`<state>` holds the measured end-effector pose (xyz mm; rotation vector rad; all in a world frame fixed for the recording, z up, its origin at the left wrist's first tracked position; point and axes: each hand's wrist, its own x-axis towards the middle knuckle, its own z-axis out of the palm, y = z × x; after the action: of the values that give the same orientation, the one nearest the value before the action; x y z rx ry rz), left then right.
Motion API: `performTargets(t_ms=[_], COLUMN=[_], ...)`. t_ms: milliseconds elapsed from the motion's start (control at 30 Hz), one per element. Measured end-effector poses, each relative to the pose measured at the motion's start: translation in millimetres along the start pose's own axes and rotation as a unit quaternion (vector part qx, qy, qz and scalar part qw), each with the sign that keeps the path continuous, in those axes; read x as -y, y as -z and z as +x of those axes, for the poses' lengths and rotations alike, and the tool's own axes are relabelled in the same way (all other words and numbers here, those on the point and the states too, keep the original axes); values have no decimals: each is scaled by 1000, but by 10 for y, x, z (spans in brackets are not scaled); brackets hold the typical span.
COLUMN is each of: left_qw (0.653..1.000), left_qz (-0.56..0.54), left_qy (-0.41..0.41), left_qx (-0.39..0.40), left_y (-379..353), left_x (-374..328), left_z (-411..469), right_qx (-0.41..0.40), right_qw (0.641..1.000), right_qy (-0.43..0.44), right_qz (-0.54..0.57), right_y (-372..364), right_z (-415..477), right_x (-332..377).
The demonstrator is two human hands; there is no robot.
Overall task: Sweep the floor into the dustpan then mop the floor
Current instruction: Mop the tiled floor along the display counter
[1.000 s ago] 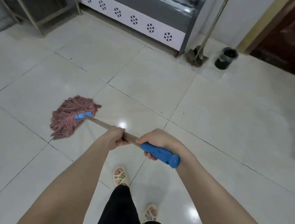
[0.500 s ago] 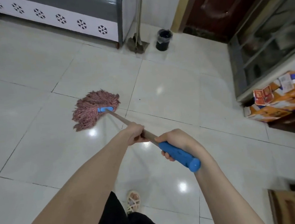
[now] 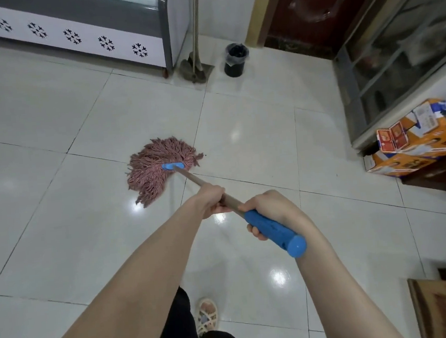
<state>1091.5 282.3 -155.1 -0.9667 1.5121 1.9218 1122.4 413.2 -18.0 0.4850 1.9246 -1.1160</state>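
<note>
- Judging by the scene, sweeping looks finished; the dustpan (image 3: 197,69) stands parked against the wall, between the cabinet (image 3: 70,39) and a small black bin (image 3: 236,60); mopping is under way, and how much floor (image 3: 75,249) is left I cannot tell
- The mop (image 3: 190,175) slants from its blue grip (image 3: 278,232) near the person, forward and leftward; the mop head (image 3: 157,173) lies flat on a tile, well short of the cabinet, pointing away from the person
- The left hand (image 3: 210,200) is wrapped round the bare shaft; the right hand (image 3: 271,208) is clamped on the blue grip, whose end pokes out beside the wrist
</note>
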Motion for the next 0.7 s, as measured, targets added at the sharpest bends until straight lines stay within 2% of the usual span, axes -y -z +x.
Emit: performTargets(t_ms=[200, 467, 700], left_qw=[1000, 999, 1000], left_qz=[-12, -31, -23], left_qy=[6, 5, 9], left_qx=[-21, -30, -17], left_y=[380, 1170, 1578], left_x=[-425, -1479, -2253], left_z=[427, 1175, 1642], right_qx=[2, -1, -4], right_qw=[1000, 1000, 1000], right_qy=[-3, 10, 3], right_qz=[13, 15, 21], right_y=[-269, -686, -817], right_z=[432, 1235, 1693], right_x=[507, 1750, 2597])
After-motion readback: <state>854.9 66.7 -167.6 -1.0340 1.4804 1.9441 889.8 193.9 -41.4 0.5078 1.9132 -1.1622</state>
